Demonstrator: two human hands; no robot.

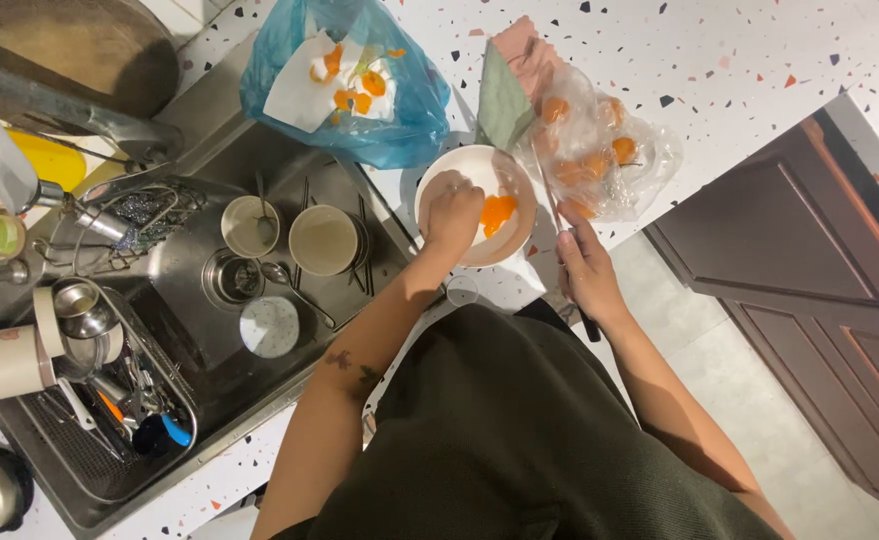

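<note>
My left hand [452, 215] reaches into a white bowl [465, 165] on the speckled counter, fingers closed beside orange fruit pieces [498, 211] in the bowl. My right hand [588, 268] grips a knife [548, 195] whose blade points up along the bowl's right rim, handle sticking out below the wrist. A clear plastic bag of small orange fruits [600, 150] lies just right of the bowl. Whether the left fingers pinch a piece is hidden.
A blue plastic bag with peels and white paper [345, 85] sits behind the bowl. A green-and-pink cloth [508, 95] lies between the bags. The sink [210, 150] at left holds cups, a spoon and a wire rack of utensils [110, 400]. A dark cabinet door [800, 260] stands right.
</note>
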